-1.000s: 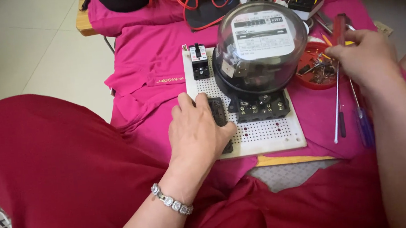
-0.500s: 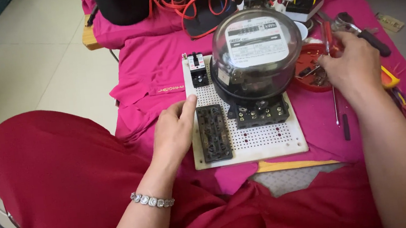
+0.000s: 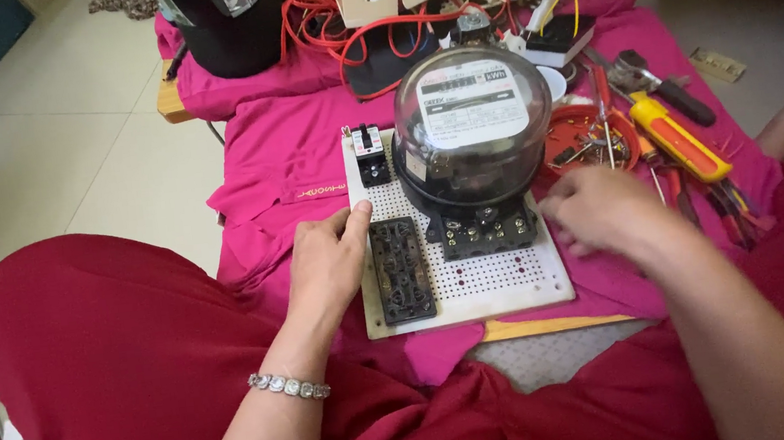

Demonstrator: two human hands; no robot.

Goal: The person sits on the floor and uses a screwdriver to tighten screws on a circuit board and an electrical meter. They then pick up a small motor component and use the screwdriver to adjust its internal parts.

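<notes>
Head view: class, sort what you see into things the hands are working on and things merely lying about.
In hand: left hand on white board; black block; meter; right hand, blurred.

Lying about: yellow screwdriver; red dish; red wires; pink cloth.

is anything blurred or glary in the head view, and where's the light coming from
Head view: the right hand is smeared by motion blur; the left hand, perforated board and meter dome are sharp. The dome shows soft reflections, no hard glare. Even, diffuse light; the upper right corner falls dark.
</notes>
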